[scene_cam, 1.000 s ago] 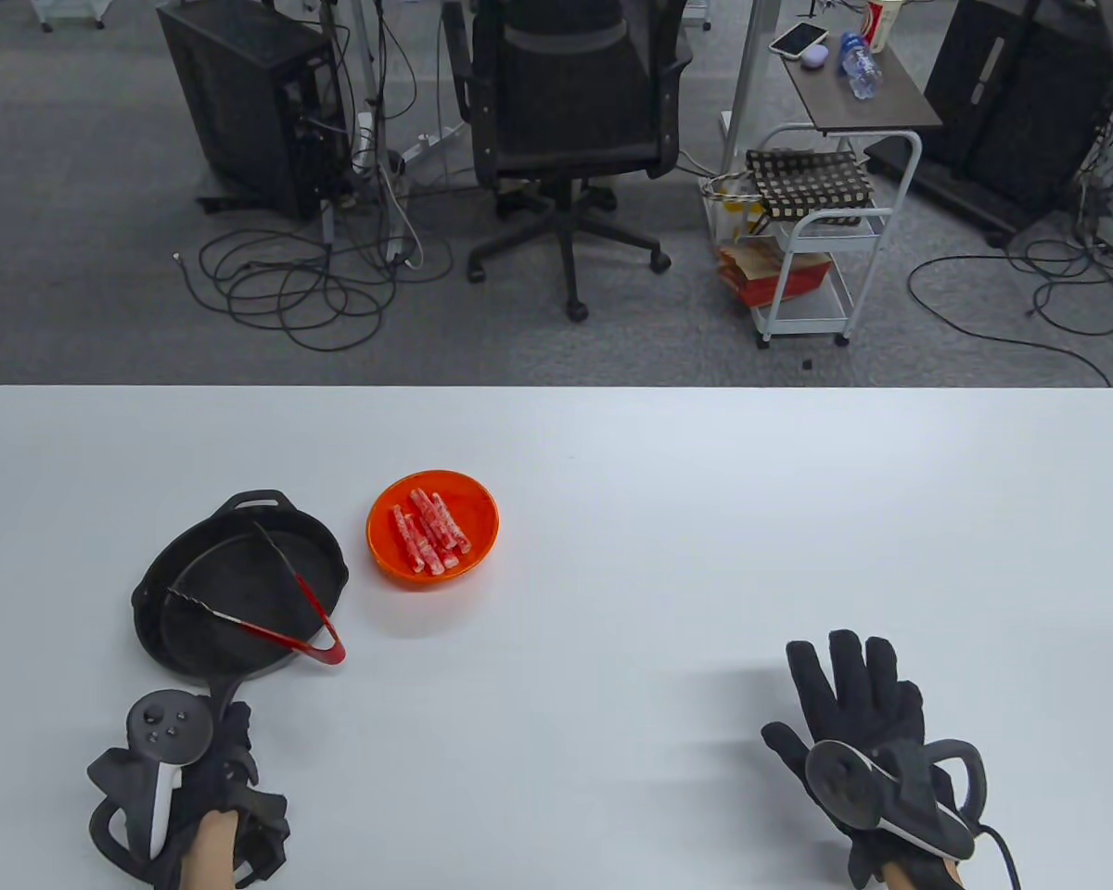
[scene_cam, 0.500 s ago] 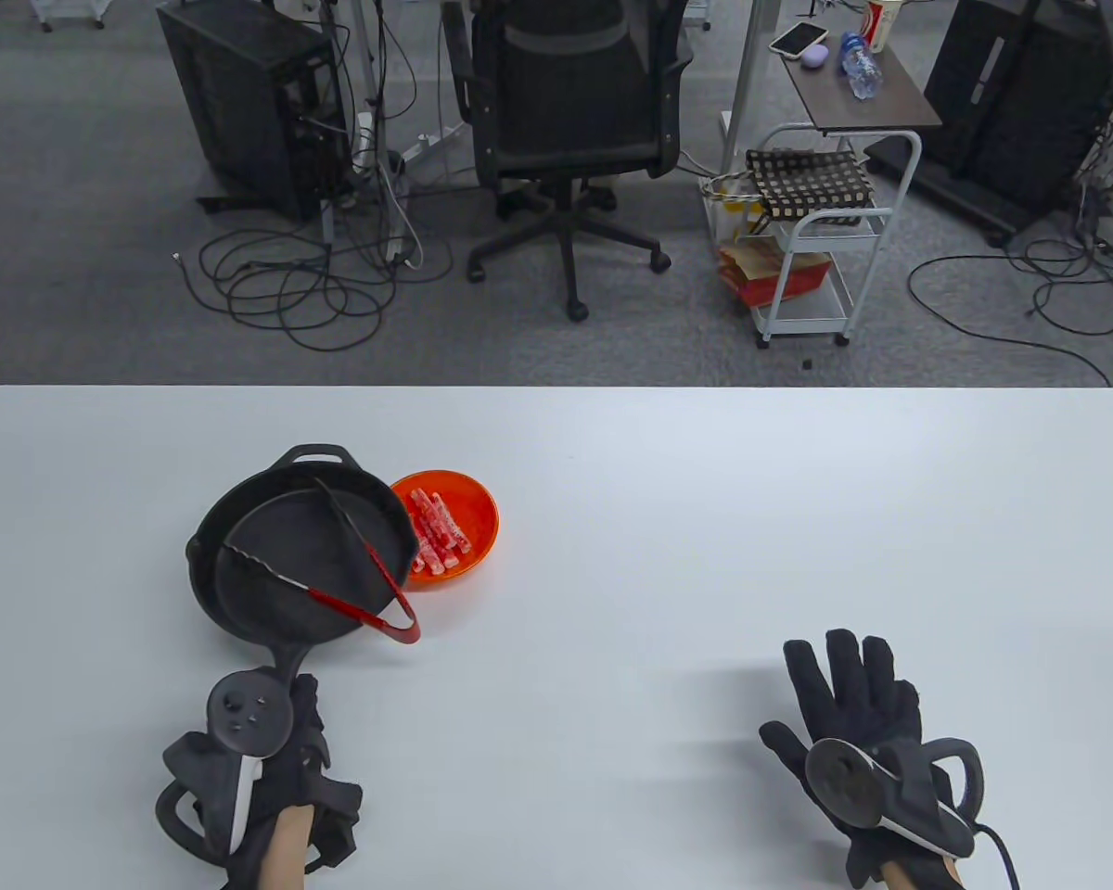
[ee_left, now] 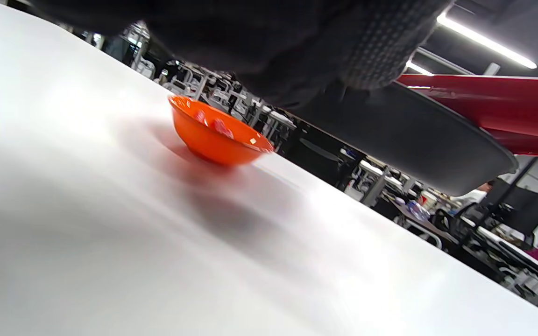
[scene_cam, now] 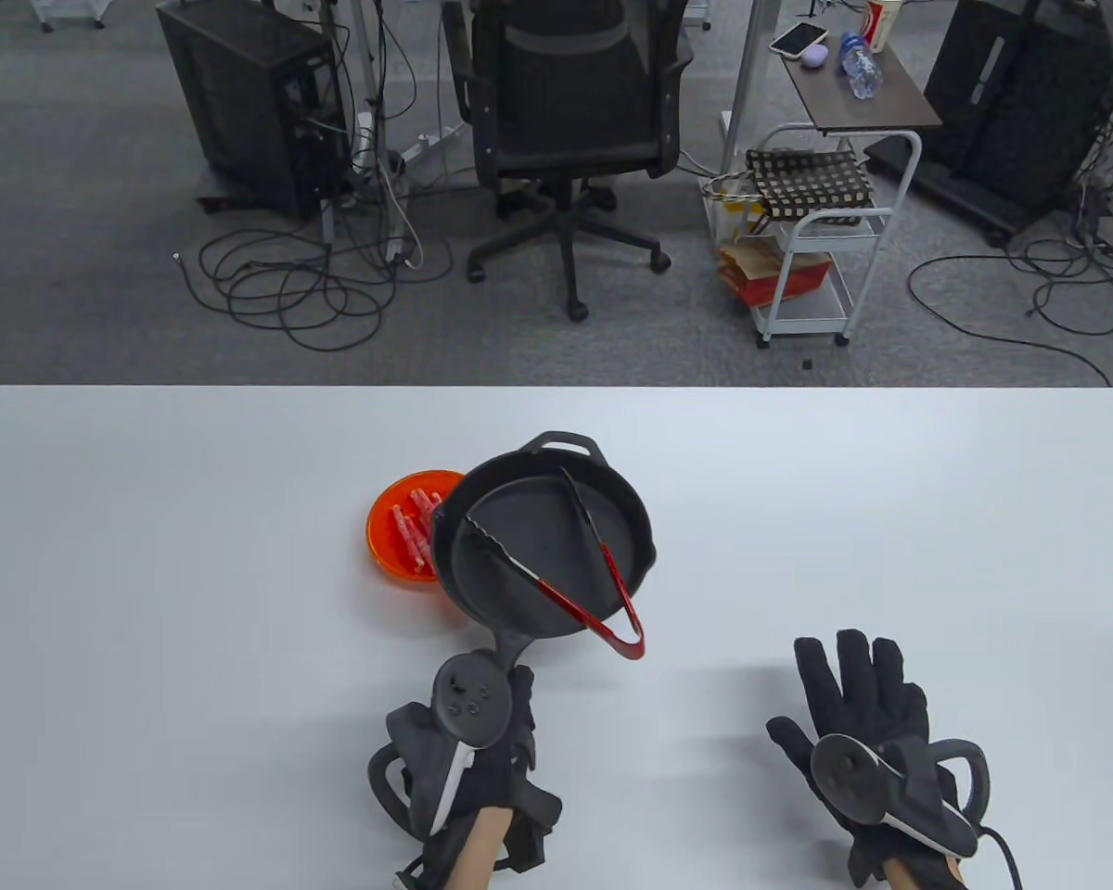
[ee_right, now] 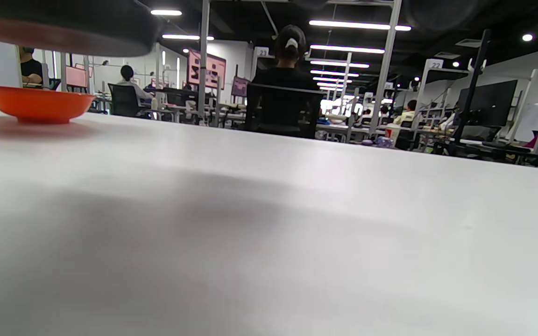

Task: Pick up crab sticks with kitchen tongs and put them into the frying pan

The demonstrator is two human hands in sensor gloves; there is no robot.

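Observation:
My left hand (scene_cam: 482,742) grips the handle of the black frying pan (scene_cam: 519,565) and holds the pan lifted off the table; the left wrist view shows the frying pan's underside (ee_left: 399,140) in the air. Red-handled kitchen tongs (scene_cam: 584,575) lie spread inside the pan, their red end (ee_left: 493,107) sticking over the near rim. The orange bowl (scene_cam: 394,538) of crab sticks (scene_cam: 413,528) stands on the table, half hidden behind the pan's left edge. My right hand (scene_cam: 863,714) rests flat on the table at the right, fingers spread, holding nothing.
The white table (scene_cam: 890,519) stretches wide to the right and left of the bowl. Beyond its far edge stand an office chair (scene_cam: 570,139), a white cart (scene_cam: 816,232) and cables on the floor.
My left hand has carried the pan with the tongs in it from the left side to the right, across the front of the orange bowl. The right hand has stayed in place.

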